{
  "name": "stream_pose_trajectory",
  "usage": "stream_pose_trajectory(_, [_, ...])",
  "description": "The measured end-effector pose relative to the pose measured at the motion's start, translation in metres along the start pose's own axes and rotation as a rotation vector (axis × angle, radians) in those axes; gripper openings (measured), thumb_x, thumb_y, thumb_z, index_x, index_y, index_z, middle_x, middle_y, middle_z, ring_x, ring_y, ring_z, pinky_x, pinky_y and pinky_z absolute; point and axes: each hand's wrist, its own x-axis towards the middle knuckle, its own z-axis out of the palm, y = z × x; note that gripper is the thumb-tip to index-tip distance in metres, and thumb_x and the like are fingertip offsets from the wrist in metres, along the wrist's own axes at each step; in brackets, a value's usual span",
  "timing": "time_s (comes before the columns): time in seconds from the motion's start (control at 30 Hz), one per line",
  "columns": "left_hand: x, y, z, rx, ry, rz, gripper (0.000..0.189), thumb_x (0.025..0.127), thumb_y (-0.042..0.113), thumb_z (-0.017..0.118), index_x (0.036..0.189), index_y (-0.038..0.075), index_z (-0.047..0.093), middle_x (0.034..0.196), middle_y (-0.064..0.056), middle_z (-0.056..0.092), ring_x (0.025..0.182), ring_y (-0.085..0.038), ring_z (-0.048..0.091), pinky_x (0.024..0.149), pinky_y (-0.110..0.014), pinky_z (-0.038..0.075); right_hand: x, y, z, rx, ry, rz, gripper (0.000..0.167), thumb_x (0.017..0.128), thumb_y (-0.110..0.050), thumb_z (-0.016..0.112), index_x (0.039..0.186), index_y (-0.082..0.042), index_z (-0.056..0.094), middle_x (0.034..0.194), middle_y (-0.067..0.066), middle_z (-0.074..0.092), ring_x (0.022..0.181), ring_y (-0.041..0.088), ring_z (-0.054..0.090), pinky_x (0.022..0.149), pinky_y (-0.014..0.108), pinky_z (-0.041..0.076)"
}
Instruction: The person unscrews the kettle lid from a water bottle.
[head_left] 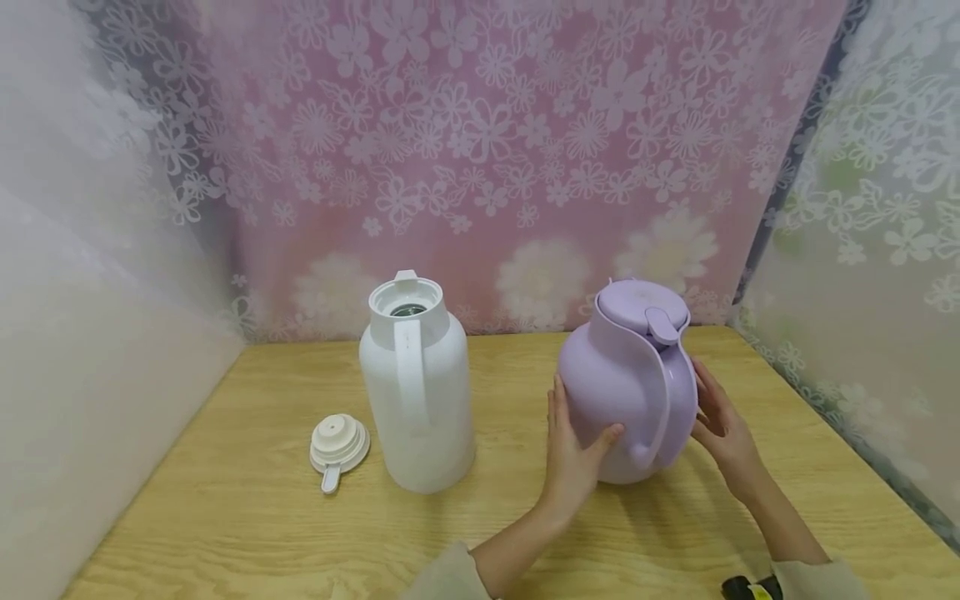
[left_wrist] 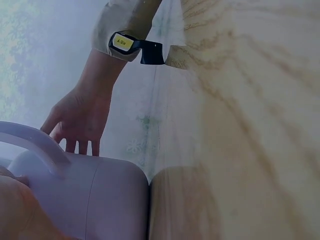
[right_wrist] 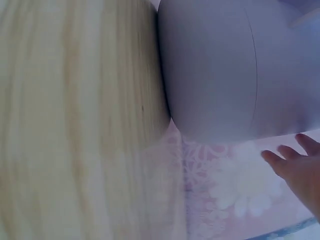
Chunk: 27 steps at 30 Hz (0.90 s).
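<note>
A lilac vacuum jug point(head_left: 607, 375) stands on the table between both hands, its lid on and its handle turned toward the front right. My left hand point(head_left: 572, 462) lies along the jug's left side, fingers upward and thumb extended across the front. At the opposite side, my right hand point(head_left: 726, 437) has its spread fingers at the body behind the handle. The right wrist view shows those fingers point(right_wrist: 292, 152) extended right at the jug's side. In the left wrist view, the jug's base point(left_wrist: 125, 200) meets the tabletop.
To the left stands a white vacuum jug point(head_left: 438, 400) with an uncovered mouth, its handle facing front. Beside it a white stopper lid point(head_left: 337, 442) lies upside down on the wooden table point(head_left: 247, 517). Flowered sheets point(head_left: 450, 150) enclose the back and sides.
</note>
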Motion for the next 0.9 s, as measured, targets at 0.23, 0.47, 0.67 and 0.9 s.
stream_pose_trajectory(0.23, [0.000, 0.000, -0.001, 0.007, -0.014, 0.005, 0.095, 0.079, 0.034, 0.070, 0.149, 0.016, 0.008, 0.149, -0.018, 0.011, 0.134, -0.036, 0.010, 0.101, -0.057, 0.016, 0.007, -0.023, 0.008, 0.148, 0.232, -0.310, 0.033, 0.088, 0.020, 0.038, 0.120, 0.021, 0.043, 0.123, 0.020, 0.053, 0.115, 0.023, 0.049, 0.093, 0.025, 0.038])
stream_pose_trajectory(0.47, [0.002, -0.002, -0.002, 0.025, -0.022, 0.013, 0.096, 0.080, 0.035, 0.070, 0.149, 0.019, 0.005, 0.150, -0.015, 0.010, 0.135, -0.032, 0.008, 0.100, -0.058, 0.017, 0.011, -0.062, 0.028, 0.486, 0.091, -0.206, 0.034, 0.099, 0.005, 0.022, 0.112, 0.017, 0.051, 0.106, 0.019, 0.060, 0.099, 0.024, 0.058, 0.084, 0.028, 0.046])
stream_pose_trajectory(0.67, [0.003, -0.003, -0.004, 0.035, -0.020, 0.001, 0.094, 0.081, 0.036, 0.069, 0.149, 0.019, 0.006, 0.150, -0.015, 0.011, 0.134, -0.033, 0.009, 0.099, -0.059, 0.019, 0.015, -0.076, 0.036, 0.409, -0.139, 0.009, 0.051, 0.102, -0.011, 0.010, 0.111, 0.004, 0.058, 0.097, 0.013, 0.066, 0.091, 0.021, 0.063, 0.079, 0.028, 0.048])
stream_pose_trajectory(0.9, [0.002, 0.000, -0.003, 0.021, -0.022, -0.001, 0.093, 0.081, 0.033, 0.069, 0.149, 0.017, 0.008, 0.149, -0.016, 0.011, 0.134, -0.033, 0.009, 0.100, -0.057, 0.019, 0.011, -0.076, 0.042, 0.309, -0.147, 0.028, 0.052, 0.102, -0.008, 0.011, 0.105, 0.006, 0.062, 0.093, 0.013, 0.068, 0.089, 0.022, 0.064, 0.077, 0.028, 0.049])
